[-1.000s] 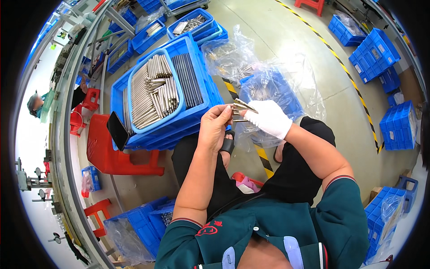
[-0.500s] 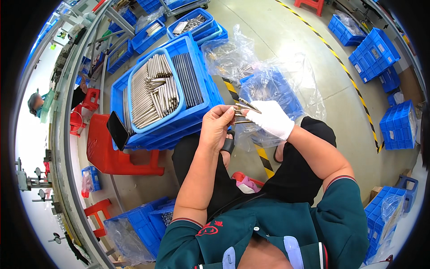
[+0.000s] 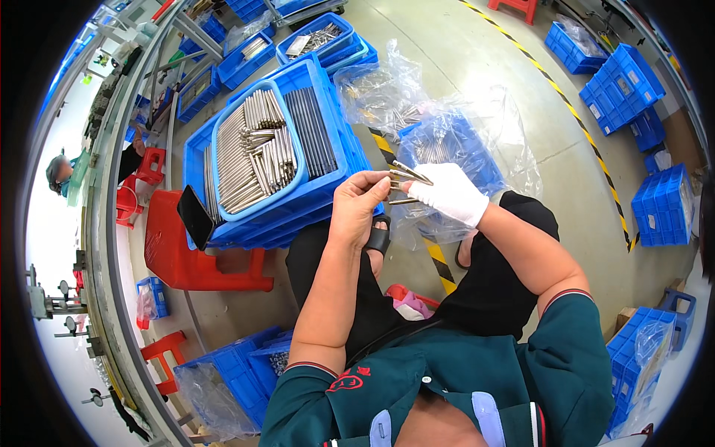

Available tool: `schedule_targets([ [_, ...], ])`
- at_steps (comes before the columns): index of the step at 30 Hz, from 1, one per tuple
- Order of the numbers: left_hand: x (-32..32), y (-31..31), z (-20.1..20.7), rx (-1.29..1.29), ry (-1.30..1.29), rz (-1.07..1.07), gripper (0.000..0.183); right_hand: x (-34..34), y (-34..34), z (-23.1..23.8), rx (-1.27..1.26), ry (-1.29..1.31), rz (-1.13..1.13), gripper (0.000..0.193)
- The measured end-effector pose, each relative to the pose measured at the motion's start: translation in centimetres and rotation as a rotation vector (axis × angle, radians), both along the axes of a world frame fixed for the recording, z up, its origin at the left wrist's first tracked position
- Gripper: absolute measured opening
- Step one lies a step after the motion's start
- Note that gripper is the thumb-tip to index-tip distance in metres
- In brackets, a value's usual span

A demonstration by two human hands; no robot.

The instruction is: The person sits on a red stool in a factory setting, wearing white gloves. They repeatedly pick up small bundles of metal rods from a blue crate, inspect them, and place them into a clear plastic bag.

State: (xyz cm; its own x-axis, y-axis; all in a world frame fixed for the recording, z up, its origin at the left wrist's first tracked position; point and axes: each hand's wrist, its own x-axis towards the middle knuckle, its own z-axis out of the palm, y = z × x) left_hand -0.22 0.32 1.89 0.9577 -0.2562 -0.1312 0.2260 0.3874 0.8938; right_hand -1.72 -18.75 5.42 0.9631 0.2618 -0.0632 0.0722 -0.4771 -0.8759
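My bare left hand (image 3: pixel 355 203) is closed, its thumb and fingers pinching the ends of slim metal rods (image 3: pixel 412 174). My right hand (image 3: pixel 452 195), in a white glove with bare fingertips showing, is closed around the same few rods. They fan out between the two hands, above my knees. To the left, a light blue tray (image 3: pixel 299 141) holds many silvery metal rods (image 3: pixel 242 160), some in rows and some crosswise. It rests in a blue crate (image 3: pixel 344 153), beside a row of darker rods (image 3: pixel 310 134).
A blue crate (image 3: pixel 488 167) under clear plastic film (image 3: pixel 462 134) stands beyond my right hand, with rods inside. A dark flat panel (image 3: pixel 196 216) leans at the tray's near corner. A red stool (image 3: pixel 175 249) is on the left. More blue crates (image 3: pixel 661 208) line the right side.
Both hands have shifted up very slightly, still holding the rods. The trays and crates have not visibly moved.
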Motion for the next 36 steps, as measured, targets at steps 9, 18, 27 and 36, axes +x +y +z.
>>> schedule_targets([
  [9,-0.1,-0.2,-0.6,-0.112,0.044,0.008,0.015,-0.3,0.6,-0.1,-0.039,-0.038,0.009,0.034],
  [18,0.0,-0.1,-0.2,0.021,0.037,-0.018,0.017,-0.3,0.3,-0.2,-0.046,-0.002,0.012,0.038],
  [27,0.0,0.3,0.8,0.195,-0.086,0.13,0.017,0.1,-0.6,0.2,-0.045,0.072,0.05,0.036],
  [36,0.1,0.4,-0.3,0.113,-0.033,-0.018,0.018,-0.1,-0.2,0.2,-0.107,0.082,0.11,0.038],
])
